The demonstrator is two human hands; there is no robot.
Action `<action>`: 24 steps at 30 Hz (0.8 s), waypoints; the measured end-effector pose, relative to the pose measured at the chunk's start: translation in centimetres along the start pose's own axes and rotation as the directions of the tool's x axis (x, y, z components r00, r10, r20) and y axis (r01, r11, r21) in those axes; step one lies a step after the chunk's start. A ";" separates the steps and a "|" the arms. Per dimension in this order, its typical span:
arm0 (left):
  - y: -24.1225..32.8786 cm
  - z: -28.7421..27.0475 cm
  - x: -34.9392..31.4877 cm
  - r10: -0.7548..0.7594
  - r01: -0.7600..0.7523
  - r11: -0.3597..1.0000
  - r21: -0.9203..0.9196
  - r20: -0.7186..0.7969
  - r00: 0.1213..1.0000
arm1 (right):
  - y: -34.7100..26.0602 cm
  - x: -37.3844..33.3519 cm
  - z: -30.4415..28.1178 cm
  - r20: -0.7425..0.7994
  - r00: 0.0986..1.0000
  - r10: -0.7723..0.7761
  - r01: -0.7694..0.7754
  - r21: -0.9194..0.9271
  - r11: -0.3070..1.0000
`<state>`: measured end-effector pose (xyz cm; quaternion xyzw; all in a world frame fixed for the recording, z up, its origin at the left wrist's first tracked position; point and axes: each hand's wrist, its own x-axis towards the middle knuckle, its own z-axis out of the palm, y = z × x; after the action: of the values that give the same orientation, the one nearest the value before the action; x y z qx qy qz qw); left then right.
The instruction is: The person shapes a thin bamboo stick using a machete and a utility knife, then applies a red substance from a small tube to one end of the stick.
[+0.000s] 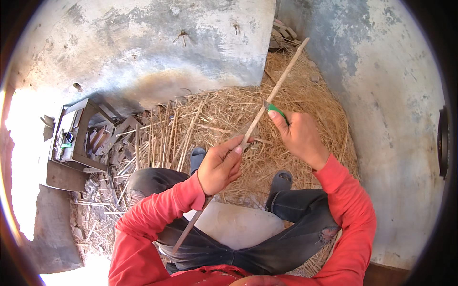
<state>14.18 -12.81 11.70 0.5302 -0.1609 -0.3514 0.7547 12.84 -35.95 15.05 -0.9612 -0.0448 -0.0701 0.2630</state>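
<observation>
A long, thin wooden stick (287, 72) slants from the upper right, through my left hand (220, 163), down past the wrist to over my thigh. The fingers of that hand are wrapped round the stick at about its middle. My right hand (301, 139) is closed on a knife with a green handle (275, 111). Its short blade meets the stick a little above my left hand, with the right thumb lying along the handle. Much of the handle is hidden inside the right fist.
Straw-like shavings (315, 102) cover the floor ahead, with several sticks (174, 131) lying at the left. A small wooden stand (78, 136) holding small items is at far left, beside scrap wood (124, 136). A pale sack-like thing (238, 221) lies between my legs. Plastered walls (386, 119) enclose the space.
</observation>
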 end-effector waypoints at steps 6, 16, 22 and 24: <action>0.7 -0.3 -0.7 -0.037 0.036 0.998 -0.056 -0.010 0.999 | -0.3 -0.8 1.4 -0.043 0.994 -0.103 0.097 -0.118 0.988; -0.1 -0.5 -2.0 0.021 -0.023 0.999 0.032 0.045 0.999 | 0.0 -1.2 0.0 -0.202 0.971 -0.127 0.120 -0.046 0.992; -0.4 -0.9 -2.1 0.044 -0.046 0.998 0.053 0.045 0.998 | -0.1 -2.5 3.9 -0.213 0.942 -0.258 0.214 -0.207 0.955; -0.4 -1.2 -2.8 0.021 -0.025 0.998 0.057 0.071 0.997 | 3.0 -0.6 2.8 -0.213 0.974 -0.075 0.033 -0.193 0.981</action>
<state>12.84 -10.13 11.23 0.5373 -0.2037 -0.3561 0.7369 12.89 -37.14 11.08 -0.9665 -0.0349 -0.1869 0.1723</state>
